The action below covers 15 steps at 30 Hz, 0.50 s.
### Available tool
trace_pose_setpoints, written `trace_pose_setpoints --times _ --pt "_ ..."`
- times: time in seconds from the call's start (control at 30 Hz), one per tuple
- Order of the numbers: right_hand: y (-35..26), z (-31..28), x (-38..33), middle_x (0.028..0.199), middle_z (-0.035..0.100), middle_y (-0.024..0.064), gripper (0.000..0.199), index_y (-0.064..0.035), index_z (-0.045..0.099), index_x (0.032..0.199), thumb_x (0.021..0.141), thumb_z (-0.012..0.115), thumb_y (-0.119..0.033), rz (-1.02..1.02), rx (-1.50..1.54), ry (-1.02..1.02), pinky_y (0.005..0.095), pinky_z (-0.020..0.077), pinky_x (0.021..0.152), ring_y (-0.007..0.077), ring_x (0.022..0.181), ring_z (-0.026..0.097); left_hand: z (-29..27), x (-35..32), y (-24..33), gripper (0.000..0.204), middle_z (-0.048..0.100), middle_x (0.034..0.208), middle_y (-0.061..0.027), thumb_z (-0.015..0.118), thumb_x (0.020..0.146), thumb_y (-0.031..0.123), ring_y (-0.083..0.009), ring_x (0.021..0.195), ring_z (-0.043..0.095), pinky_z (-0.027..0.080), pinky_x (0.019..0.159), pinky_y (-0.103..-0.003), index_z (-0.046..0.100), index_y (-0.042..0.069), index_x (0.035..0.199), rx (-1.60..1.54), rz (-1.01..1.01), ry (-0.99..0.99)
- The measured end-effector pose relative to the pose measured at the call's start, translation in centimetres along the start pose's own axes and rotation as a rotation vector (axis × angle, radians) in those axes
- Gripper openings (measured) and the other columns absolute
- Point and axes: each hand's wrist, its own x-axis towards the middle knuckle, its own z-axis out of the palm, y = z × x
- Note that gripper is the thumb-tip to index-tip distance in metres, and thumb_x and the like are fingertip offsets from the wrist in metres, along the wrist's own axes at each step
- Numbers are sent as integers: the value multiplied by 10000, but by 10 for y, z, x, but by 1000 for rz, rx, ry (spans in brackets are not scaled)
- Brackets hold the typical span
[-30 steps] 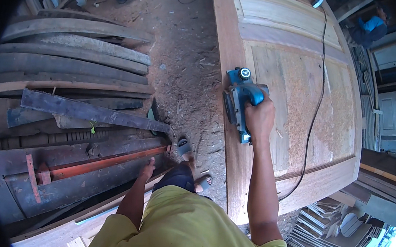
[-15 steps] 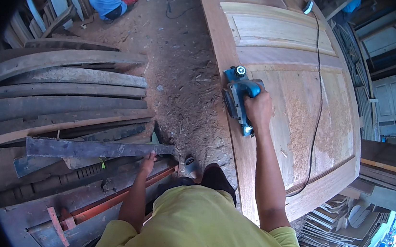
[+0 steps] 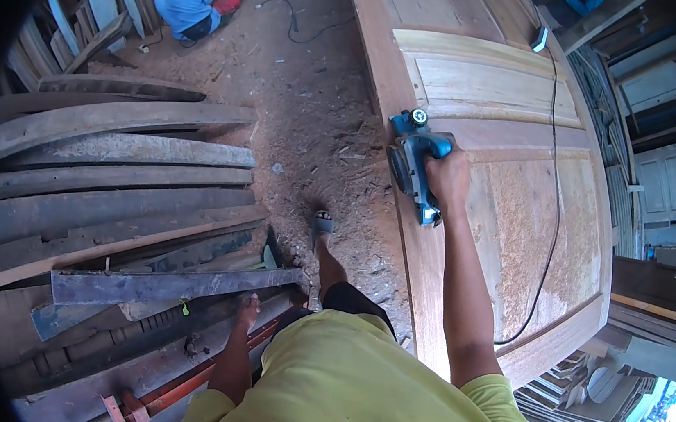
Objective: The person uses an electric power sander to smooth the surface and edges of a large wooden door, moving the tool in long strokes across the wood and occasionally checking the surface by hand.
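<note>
My right hand (image 3: 448, 180) is closed round the handle of a blue electric hand planer (image 3: 420, 155). The planer rests on the left edge board of a large wooden panelled door (image 3: 423, 261), its round front knob pointing away from me. Fine shavings (image 3: 524, 206) cover much of the door's near panel. My left hand (image 3: 248, 309) hangs low at my left, close beside the end of a dark plank (image 3: 174, 283). How its fingers are held is too small to make out.
Curved timber planks (image 3: 114, 142) are stacked at the left. A black cord (image 3: 554, 192) lies along the door. Chips litter the dirt floor (image 3: 306, 125), where my sandalled foot (image 3: 322, 224) stands. A person in a blue shirt (image 3: 185, 7) crouches far left. Stacked thin boards (image 3: 558, 391) stand near right.
My left foot has stepped forward on the floor. The planer has shifted slightly away along the door's edge board, with my right hand still on it. My left hand has dropped back from the plank.
</note>
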Motion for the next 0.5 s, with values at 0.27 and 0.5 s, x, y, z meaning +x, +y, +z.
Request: trace_pose_setpoints --times 0.27,0.5 --pt "-26 23 52 1086 777 306 452 -87 783 1281 833 749 -139 11 -16 22 547 598 942 482 1061 754 -34 37 43 728 803 1105 -189 377 1130 651 -335 1140 739 492 1075 -446 753 54 1312 4 37 -49" --pt "-51 43 103 1093 781 296 458 -109 783 1302 848 768 -162 42 -23 1 546 597 949 474 1065 756 -77 84 163 758 800 1144 -187 397 1113 695 -379 1189 716 488 1082 -450 728 46 1324 -10 124 7"
